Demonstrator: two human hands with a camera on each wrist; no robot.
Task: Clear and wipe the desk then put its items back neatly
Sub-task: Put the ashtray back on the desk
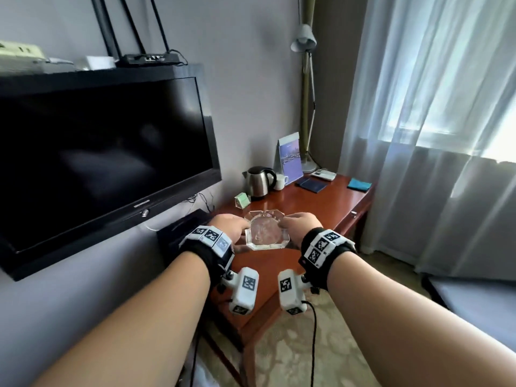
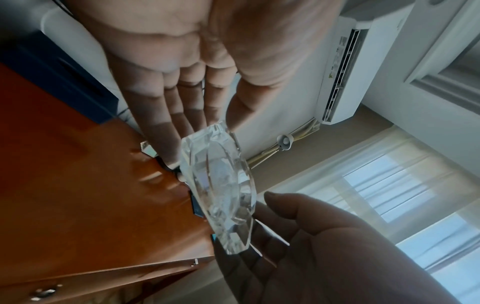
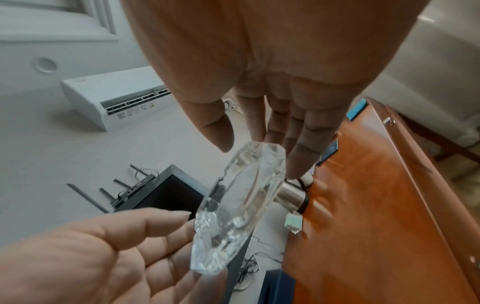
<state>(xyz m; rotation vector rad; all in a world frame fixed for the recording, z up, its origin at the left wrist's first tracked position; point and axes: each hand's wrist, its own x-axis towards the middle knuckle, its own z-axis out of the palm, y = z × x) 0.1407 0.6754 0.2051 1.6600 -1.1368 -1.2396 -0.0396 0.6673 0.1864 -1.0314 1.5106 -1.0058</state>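
Bench carried a kettle and cloth toward one o'clock. Ashtray hung just above its near end, the left hand pinching its nine o'clock edge and the right hand pinching its three o'clock edge, fingers beneath, thumbs on top.

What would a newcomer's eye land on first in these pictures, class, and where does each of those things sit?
First, the clear glass ashtray, held between the left hand and the right hand just above the near end of the wooden desk. Next, the big dark television filling the wall on the left. Then the steel kettle at the desk's far end, beside a white cup.
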